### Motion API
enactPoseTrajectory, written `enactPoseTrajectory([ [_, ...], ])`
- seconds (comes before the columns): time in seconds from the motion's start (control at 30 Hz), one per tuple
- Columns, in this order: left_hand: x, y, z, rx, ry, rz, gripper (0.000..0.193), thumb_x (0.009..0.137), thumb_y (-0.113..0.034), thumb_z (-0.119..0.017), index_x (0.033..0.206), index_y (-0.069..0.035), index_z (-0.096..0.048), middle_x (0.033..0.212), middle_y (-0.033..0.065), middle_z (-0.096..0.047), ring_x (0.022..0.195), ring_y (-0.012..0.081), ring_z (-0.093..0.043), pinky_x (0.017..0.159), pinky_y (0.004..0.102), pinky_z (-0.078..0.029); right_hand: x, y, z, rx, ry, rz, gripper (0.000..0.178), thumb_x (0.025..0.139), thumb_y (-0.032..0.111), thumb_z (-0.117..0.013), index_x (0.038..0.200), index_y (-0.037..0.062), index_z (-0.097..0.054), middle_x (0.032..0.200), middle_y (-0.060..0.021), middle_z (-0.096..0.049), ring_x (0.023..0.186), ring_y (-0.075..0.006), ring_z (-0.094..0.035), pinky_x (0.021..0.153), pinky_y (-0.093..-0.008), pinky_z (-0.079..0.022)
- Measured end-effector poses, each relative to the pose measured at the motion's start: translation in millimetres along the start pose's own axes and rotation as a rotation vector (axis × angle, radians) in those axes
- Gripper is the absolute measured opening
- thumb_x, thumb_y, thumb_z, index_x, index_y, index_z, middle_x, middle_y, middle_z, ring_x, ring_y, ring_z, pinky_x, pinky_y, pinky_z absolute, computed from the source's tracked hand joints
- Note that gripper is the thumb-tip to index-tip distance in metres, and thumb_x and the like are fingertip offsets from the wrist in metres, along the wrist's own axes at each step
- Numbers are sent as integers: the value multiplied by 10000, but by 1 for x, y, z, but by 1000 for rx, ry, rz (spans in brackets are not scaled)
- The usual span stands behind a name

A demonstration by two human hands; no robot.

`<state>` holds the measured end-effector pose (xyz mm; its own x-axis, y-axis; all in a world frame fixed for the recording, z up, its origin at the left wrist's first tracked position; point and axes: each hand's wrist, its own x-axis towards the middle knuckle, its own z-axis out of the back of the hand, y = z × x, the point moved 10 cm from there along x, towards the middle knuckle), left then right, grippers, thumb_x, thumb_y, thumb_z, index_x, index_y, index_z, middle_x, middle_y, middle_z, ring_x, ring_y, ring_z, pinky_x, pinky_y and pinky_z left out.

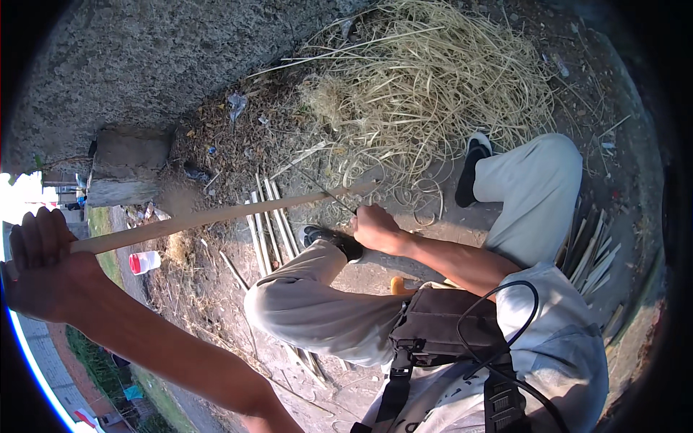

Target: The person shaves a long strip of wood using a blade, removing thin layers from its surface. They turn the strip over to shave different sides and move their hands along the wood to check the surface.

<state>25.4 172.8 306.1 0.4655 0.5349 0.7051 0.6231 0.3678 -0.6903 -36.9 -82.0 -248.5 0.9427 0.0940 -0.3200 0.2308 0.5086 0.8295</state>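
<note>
My left hand (54, 267) is raised at the left, its fingers wrapped round one end of a long pale strip of wood or bamboo (216, 215). The strip slants across the view, its far end low over the ground near the straw-like heap. Closed in front of my knees, my right hand (377, 229) grips a knife. Its thin dark blade (317, 184) crosses the strip near the far end; the grip is hidden in my fist. Whether the edge is biting into the strip, I cannot tell.
A large heap of pale shavings (447, 79) lies beyond my feet. Several cut strips (267, 224) rest on the ground by one shoe, and more (595, 249) lie at the right. A rough wall (144, 58) stands far left. A red-and-clear container (144, 262) and an orange handle (399, 286) also show.
</note>
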Motion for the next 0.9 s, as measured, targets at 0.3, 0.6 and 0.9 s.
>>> enactPoseTrajectory([
  [0.3,-39,-14,-65,-465,863,142,619,983,-348,-254,1021,195,-548,954,294,-660,864,371,-708,837,455,-613,19,-81,-21,-139,15,-243,260,916,194,-591,908,-45,-694,867,-289,-685,861,-452,-682,749,-506,-545],
  [0.6,-66,-27,-36,-1,-32,-15,329,941,-288,-319,676,-99,-361,589,34,-293,486,149,-276,488,284,-280,18,-71,-24,21,37,-200,194,819,130,-656,860,-52,-713,920,-300,-692,894,-445,-695,776,-506,-552],
  [0.9,-17,-7,-37,1541,246,-832,237,829,-269,-454,651,-113,-465,615,41,-425,517,181,-409,492,307,-358,29,-27,-23,108,-126,255,255,953,189,-526,862,-13,-654,684,-256,-632,686,-470,-637,647,-536,-498],
])
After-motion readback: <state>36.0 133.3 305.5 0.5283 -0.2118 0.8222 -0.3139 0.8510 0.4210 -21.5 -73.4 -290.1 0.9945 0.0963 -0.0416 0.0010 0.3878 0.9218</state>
